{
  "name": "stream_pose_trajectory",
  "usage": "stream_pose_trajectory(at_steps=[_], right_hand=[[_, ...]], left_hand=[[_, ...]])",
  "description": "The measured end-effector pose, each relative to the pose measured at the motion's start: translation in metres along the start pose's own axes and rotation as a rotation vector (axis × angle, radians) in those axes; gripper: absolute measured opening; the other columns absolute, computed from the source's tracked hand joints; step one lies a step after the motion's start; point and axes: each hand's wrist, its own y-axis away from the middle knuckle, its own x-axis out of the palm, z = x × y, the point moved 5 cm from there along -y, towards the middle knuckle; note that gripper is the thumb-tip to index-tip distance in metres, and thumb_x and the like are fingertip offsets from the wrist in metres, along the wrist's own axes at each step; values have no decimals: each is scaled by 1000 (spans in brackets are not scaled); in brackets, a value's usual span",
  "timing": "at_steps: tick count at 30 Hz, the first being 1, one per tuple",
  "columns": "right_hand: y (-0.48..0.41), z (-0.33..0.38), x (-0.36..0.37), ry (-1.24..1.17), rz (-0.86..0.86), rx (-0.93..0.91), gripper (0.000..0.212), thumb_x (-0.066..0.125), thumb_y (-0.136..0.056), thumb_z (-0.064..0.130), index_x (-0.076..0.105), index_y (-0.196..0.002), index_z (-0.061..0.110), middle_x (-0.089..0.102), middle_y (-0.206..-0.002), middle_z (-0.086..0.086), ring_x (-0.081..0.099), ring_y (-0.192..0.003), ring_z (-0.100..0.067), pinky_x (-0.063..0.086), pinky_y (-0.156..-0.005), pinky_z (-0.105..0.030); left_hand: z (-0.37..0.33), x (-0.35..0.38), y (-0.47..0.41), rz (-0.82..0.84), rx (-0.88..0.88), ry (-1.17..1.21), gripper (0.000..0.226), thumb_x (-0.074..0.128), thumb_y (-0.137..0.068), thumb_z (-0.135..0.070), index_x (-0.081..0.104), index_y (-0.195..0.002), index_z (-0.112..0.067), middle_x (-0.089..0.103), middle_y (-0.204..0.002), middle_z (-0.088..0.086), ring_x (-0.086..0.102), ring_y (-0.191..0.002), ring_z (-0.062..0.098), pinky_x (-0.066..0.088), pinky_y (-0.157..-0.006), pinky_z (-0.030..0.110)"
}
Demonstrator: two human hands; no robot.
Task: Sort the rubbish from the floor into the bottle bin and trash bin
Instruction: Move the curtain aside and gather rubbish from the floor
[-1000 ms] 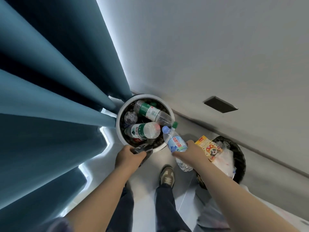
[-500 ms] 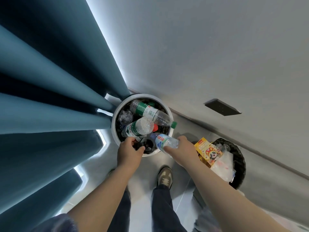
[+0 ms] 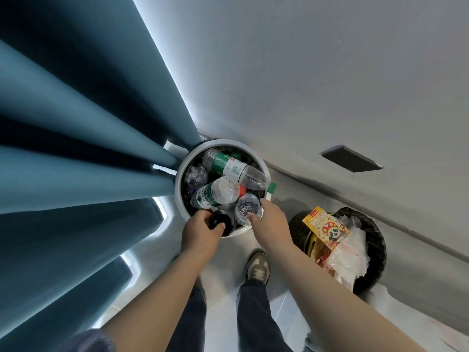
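— Teal curtain folds press against the far left rim of the white bottle bin. What do the person's hands have?

— The left hand curls round a dark bottle just inside the bin's near rim. The right hand grasps a clear bottle beside it, base turned up toward the camera, also within the rim.

— Is there room in there?

— Little. The bin is heaped: a green-labelled bottle lies across the top, its green cap jutting past the right rim, and another labelled bottle lies just beyond both hands.

— And the other bin?

— The black mesh trash bin stands to the right by the grey wall, apart from the bottle bin, with a yellow packet and a white plastic bag inside. One shoe stands between the two bins.
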Motion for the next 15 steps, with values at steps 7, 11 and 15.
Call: stream_pose_trajectory(at_steps=[7, 11, 15], right_hand=[[6, -11, 10, -38, 20, 38, 50, 59, -92, 31, 44, -136, 14, 54, -131, -9, 50, -120, -25, 42, -96, -35], [10, -13, 12, -76, 32, 38, 54, 59, -90, 30, 40, -139, 18, 53, -133, -7, 55, -115, -24, 47, -97, -39], [11, -17, 12, -95, 16, 13, 46, 59, -90, 27, 45, -133, 17, 57, -126, -6, 57, -108, -23, 46, -86, -32]], left_hand=[[4, -4, 1, -15, -16, -7, 35, 68, -84, -20, 59, -116, -7, 65, -115, 9, 60, -106, 27, 40, -80, 23], [12, -2, -2, -16, -69, 103, 32, 68, -85, -16, 55, -112, -5, 62, -100, 10, 67, -80, 32, 58, -78, 41], [12, -2, -14, -39, -61, 176, 27, 69, -85, -14, 54, -106, -8, 59, -101, 9, 67, -71, 32, 60, -71, 46]])
